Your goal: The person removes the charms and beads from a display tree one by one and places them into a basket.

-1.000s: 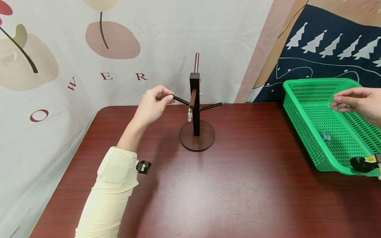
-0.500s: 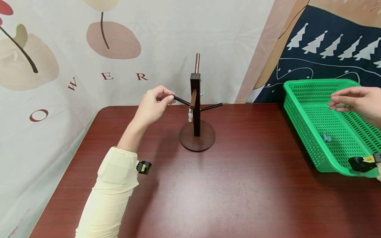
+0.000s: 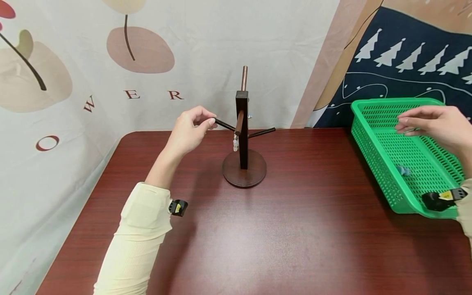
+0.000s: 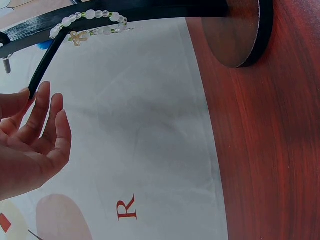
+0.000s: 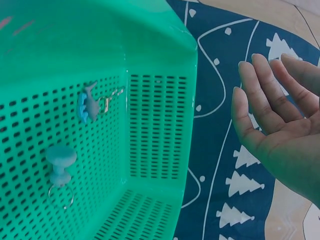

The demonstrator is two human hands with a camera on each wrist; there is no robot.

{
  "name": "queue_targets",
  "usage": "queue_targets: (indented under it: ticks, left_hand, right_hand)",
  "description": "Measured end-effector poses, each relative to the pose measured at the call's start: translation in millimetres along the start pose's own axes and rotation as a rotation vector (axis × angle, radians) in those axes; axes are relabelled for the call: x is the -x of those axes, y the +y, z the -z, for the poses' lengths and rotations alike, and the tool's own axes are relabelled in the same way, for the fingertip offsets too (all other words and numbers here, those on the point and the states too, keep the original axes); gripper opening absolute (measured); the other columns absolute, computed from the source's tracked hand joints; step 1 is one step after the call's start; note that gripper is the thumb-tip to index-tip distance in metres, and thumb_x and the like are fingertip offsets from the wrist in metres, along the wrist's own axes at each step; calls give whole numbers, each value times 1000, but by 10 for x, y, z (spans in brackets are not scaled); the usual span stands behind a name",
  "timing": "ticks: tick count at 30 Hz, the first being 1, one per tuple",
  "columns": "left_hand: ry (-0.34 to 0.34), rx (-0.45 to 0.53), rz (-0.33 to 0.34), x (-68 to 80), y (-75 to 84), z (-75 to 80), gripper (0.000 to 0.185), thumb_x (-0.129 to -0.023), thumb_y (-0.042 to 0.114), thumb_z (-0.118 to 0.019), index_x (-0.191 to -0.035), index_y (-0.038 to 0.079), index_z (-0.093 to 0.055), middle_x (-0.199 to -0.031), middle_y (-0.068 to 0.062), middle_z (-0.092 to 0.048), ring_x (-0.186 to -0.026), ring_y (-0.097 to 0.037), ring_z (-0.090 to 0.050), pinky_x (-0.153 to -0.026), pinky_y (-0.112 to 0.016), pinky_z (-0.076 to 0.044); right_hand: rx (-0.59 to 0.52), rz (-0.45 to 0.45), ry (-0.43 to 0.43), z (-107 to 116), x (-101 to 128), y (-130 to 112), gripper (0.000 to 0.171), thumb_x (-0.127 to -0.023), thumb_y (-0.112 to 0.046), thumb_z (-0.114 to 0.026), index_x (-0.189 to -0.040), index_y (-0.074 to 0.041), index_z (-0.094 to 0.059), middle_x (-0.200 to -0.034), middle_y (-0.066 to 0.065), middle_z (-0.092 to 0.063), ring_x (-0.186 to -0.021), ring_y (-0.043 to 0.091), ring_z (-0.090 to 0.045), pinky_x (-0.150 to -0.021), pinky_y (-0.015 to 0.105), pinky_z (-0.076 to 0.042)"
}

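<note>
Bare table (image 3: 295,229) lay open between the stand (image 3: 243,164) and the basket (image 3: 380,164), while the stand's pegs (image 3: 262,132) and hanging beads (image 3: 235,143) crowded its middle, the left hand (image 3: 188,131) blocked one peg tip, and the basket's walls fenced its floor.

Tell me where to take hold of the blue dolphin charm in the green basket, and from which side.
Pinch the dolphin charm by its metal ring, coming from above through the green basket's open top. It lies flat on the perforated floor, ring sticking out sideways, so the walls seem to block a side approach. The right hand hovers nearest.
</note>
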State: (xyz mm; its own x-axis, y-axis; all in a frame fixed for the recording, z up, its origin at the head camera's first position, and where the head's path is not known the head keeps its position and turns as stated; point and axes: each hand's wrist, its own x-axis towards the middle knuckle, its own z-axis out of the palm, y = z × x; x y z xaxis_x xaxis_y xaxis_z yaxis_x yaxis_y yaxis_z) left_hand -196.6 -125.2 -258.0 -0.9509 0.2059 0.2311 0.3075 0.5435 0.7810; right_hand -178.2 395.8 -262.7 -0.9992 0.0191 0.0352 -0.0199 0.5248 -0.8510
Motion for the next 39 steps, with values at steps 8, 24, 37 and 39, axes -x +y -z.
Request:
queue_targets:
  ticks: [8,24,37,39]
  left_hand:
    - [-8,5,14,3,6,5,16,-92,9,-54,-102,0,-62,-94,-15,-67,-90,-25,-63,-69,-27,-42]
    - [-6,4,21,10,-5,9,15,-92,9,-54,-102,1,-62,-94,-14,-67,-88,-22,-63,-68,-27,-42]
    - [-11,7,14,11,13,18,16,-92,10,-54,-103,0,-62,-95,-15,-67,-89,-24,-63,-69,-26,-43]
    - [-14,10,14,6,14,16,16,-92,10,-54,-103,0,-62,-95,-15,-66,-89,-24,-63,-70,-27,-43]
  right_hand:
    - [-18,-35,-45,-131,-2,-110,12,-89,-15,-59,-90,-22,-68,-77,-11,-66,-69,4,-64,-58,18,-50]
    - [-87,17,-132,-364,-72,-260,12,-86,-12,-63,-97,-12,-68,-81,-2,-68,-74,9,-65,-64,20,-51]
    - [-85,78,-169,-615,-149,-415,12,-88,-10,-61,-96,-14,-69,-81,-2,-68,-74,12,-66,-65,22,-51]
    - [-91,104,-179,-669,-160,-443,12,-88,-9,-60,-97,-10,-68,-82,-1,-68,-74,12,-66,-65,22,-51]
